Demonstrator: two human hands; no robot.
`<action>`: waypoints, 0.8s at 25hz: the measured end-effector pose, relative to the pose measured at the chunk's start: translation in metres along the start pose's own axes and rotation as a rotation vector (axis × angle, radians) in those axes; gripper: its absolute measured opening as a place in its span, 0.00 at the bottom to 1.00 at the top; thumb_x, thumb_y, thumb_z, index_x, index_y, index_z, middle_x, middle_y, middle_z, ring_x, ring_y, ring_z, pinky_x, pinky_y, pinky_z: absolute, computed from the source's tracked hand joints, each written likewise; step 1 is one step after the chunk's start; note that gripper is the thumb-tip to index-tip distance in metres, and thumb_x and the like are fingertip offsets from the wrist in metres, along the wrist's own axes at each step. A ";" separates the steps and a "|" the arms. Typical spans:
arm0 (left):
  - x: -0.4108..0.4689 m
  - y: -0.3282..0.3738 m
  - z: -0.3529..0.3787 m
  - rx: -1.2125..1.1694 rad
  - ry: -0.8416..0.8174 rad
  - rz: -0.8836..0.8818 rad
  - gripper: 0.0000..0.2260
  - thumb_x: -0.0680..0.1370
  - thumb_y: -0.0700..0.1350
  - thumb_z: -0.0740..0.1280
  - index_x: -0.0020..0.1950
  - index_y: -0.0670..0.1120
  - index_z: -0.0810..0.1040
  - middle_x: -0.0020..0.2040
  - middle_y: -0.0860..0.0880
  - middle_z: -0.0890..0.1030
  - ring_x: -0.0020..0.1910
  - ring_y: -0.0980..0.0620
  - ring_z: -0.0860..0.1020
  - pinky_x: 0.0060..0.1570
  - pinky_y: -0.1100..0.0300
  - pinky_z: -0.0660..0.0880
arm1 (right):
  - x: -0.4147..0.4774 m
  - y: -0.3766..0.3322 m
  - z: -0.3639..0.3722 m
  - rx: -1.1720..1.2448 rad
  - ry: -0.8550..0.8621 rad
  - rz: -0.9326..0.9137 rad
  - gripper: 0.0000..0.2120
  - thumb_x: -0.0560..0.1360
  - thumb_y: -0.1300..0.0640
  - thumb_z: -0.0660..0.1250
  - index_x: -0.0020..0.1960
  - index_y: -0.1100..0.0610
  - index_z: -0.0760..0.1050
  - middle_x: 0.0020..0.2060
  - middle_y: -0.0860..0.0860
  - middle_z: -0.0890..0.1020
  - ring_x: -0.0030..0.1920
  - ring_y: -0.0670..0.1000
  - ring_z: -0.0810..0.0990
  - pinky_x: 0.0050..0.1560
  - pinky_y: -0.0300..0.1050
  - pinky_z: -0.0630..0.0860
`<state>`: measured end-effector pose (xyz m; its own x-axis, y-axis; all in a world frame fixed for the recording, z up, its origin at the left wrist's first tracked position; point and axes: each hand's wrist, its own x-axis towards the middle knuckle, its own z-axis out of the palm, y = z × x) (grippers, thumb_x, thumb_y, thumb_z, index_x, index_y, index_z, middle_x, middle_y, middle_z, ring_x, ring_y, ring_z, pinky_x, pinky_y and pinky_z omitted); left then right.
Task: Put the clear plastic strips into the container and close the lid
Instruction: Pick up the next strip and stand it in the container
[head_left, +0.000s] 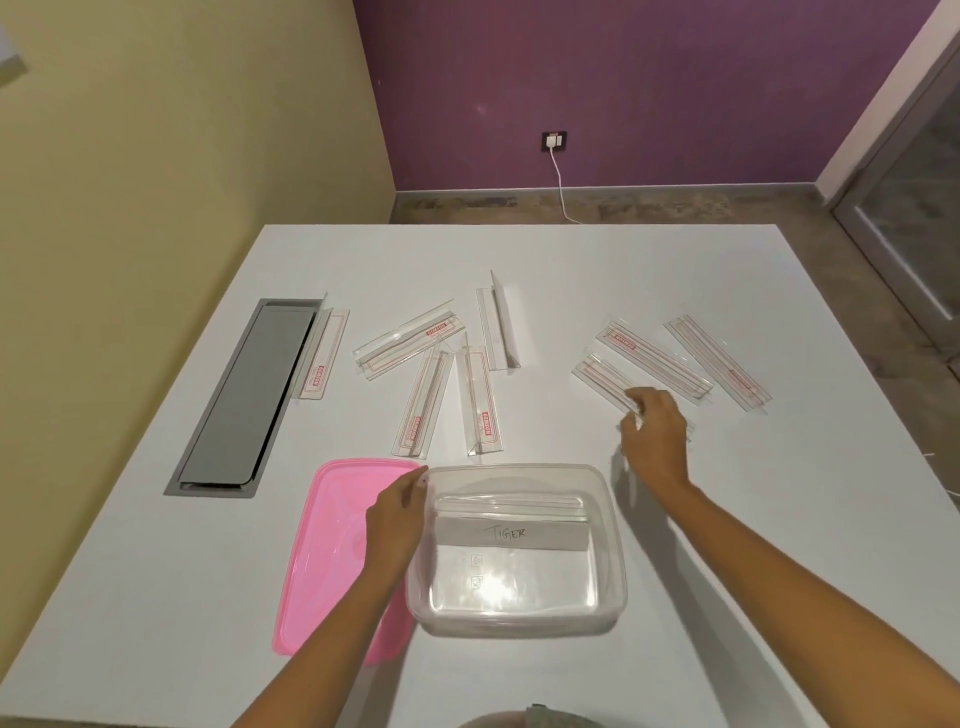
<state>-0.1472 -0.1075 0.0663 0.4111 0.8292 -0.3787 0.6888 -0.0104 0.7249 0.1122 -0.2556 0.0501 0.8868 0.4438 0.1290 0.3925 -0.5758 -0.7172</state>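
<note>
Even bright light, glare in container (519, 587); edges bowed

we see two bare forearms entering from the lower edge, without sleeves, watch, bracelet or rings. the left hand (397, 512) and right hand (655, 436) are ungloved. a small patch of grey cloth (537, 716) shows at the bottom edge, between the arms.

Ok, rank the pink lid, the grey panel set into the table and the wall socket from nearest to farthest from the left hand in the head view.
1. Pink lid: directly under the left hand, beside the container.
2. Grey panel: farther left, set into the table.
3. Wall socket: far off on the purple wall.
</note>
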 end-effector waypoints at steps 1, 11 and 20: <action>0.002 0.002 0.001 -0.001 0.002 0.009 0.15 0.81 0.45 0.56 0.66 0.47 0.75 0.64 0.46 0.78 0.63 0.45 0.75 0.65 0.53 0.67 | 0.011 0.012 0.001 -0.072 -0.035 0.063 0.17 0.73 0.71 0.61 0.60 0.63 0.72 0.56 0.60 0.75 0.58 0.58 0.73 0.58 0.52 0.71; 0.009 0.008 0.009 -0.176 0.032 -0.036 0.12 0.79 0.43 0.59 0.57 0.49 0.79 0.53 0.54 0.80 0.53 0.54 0.75 0.52 0.61 0.66 | 0.048 0.062 -0.002 -0.410 -0.201 0.109 0.08 0.77 0.64 0.60 0.53 0.65 0.75 0.44 0.64 0.81 0.46 0.64 0.79 0.43 0.51 0.75; 0.012 0.013 0.009 -0.257 0.041 -0.069 0.11 0.78 0.41 0.60 0.54 0.50 0.80 0.43 0.56 0.80 0.37 0.62 0.73 0.38 0.68 0.69 | 0.030 0.039 -0.003 0.128 -0.156 0.440 0.14 0.80 0.55 0.54 0.62 0.59 0.69 0.54 0.59 0.79 0.48 0.58 0.77 0.49 0.50 0.74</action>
<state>-0.1280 -0.1028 0.0663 0.3408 0.8449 -0.4123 0.5376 0.1846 0.8227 0.1551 -0.2663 0.0280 0.9110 0.2804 -0.3023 -0.0532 -0.6473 -0.7604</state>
